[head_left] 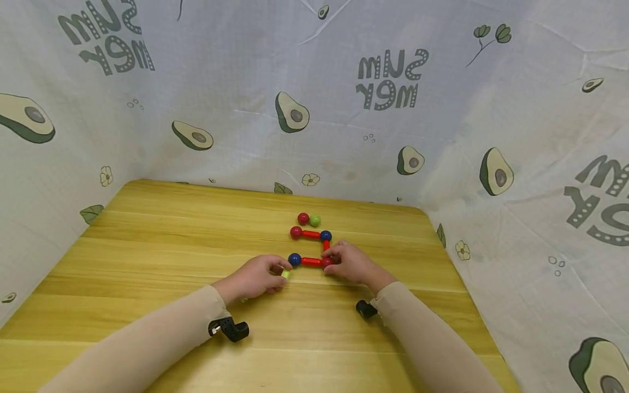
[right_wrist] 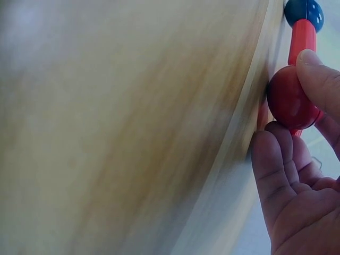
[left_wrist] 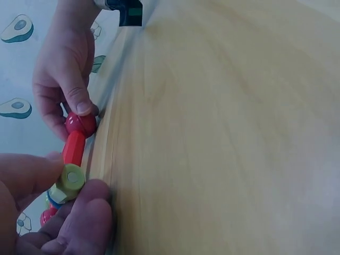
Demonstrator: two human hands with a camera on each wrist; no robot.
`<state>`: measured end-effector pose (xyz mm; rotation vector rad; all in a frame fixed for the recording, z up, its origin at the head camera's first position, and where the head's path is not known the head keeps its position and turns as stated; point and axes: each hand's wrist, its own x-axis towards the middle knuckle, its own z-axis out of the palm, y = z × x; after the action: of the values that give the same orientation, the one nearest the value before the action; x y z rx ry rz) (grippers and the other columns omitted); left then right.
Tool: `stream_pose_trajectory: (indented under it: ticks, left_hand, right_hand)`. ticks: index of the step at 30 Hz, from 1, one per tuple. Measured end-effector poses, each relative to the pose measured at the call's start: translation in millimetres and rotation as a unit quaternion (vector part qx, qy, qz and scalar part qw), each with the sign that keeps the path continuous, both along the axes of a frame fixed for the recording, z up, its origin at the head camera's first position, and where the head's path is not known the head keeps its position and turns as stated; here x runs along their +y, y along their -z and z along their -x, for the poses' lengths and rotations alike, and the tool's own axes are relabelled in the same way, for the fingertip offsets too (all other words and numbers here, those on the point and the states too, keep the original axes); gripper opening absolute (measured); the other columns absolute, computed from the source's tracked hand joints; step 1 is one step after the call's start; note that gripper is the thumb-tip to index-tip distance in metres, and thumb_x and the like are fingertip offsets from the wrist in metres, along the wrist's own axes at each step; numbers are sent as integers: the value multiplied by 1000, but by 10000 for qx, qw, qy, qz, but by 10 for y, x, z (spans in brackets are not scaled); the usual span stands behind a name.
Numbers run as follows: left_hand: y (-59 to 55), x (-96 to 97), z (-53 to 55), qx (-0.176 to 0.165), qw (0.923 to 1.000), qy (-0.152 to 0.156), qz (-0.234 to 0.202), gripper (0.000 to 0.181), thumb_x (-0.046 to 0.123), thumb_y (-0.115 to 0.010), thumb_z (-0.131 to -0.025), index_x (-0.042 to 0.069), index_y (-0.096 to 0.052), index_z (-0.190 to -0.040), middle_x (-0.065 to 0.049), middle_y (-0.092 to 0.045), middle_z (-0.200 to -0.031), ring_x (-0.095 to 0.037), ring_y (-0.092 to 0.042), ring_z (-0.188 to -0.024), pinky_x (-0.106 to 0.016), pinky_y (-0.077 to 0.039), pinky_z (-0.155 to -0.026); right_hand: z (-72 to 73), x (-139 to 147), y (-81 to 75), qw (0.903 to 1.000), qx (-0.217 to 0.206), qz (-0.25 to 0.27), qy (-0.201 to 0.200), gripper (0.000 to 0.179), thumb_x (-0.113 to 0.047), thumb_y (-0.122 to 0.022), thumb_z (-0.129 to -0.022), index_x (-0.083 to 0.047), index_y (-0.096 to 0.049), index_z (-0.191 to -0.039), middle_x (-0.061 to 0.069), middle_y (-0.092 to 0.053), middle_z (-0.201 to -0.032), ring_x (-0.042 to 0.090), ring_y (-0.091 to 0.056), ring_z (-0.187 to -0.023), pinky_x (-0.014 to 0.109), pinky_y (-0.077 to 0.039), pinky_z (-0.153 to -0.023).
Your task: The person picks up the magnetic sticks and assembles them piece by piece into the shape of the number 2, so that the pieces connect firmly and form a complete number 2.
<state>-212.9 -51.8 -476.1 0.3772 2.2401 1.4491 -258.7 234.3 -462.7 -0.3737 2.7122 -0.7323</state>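
Wood tbl: L hand pinches yel-grn rod nr blue ball; R hand grips red ball.

Looked like a curtained-off recording nook to me, though I couldn't tell if it was in a home or a studio. Pale cloth hung beyond the left grip and right grip and out to either side of them, covered in avocados, little flowers and backwards "summer" lettering. Under both was a plain wood-grain worktop, plus a black wrist camera just behind the left one, so yeah, filming setup.
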Motion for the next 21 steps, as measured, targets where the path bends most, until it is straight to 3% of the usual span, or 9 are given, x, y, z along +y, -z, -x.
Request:
stream_pose_trajectory:
  ticks: [7,21]
  left_hand:
    - [8,116,-4,133,9993,-115,324,27,11,-76,-97,14,-71,-124,-9,-68,-112,-14,-69,-81,-30,-59,-71]
    - [64,203,18,146,9991,-218,347,29,15,-77,-97,14,-70,-124,-6,-66,-105,-13,-70,-80,-29,-59,-70]
  right_hand:
    - [-1,-2,2,10000,47,11,-57,32,-26,-85,-90,-18,-79,-121,4,-59,-110,21,-55,-96,32,-50,-83]
    - [-11,-7,-4,9999,66,-17,-75,31,-26,-85,-91,-18,-79,-120,4,-59,-109,21,-55,-95,32,-50,-82]
